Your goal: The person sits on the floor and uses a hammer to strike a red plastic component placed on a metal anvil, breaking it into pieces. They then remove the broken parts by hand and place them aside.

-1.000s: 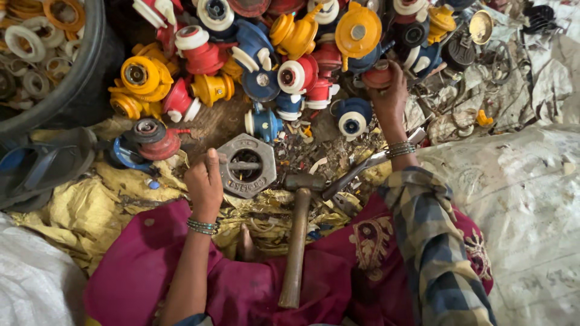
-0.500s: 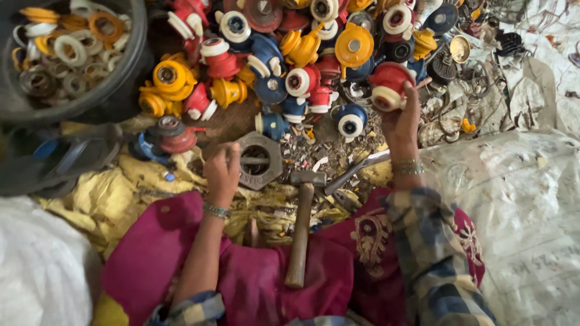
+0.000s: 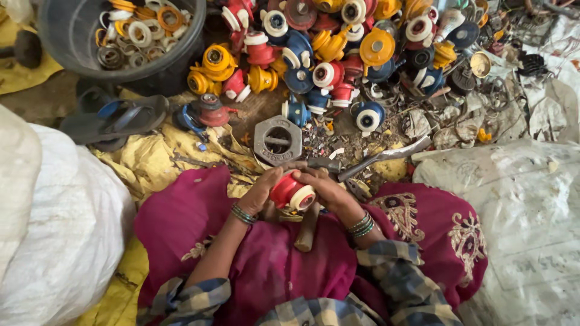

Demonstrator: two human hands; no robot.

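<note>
While the person sits over a magenta lap cloth, both hands cup a red and white plastic fitting: left hand and right hand curl closed around it. A hammer handle, probably wooden, lies beneath; a hexagonal metal block sits just beyond.

Left hand and right hand: cupped together at centre, fingers curled in closed grip, forearms converging from 6 o'clock.
</note>
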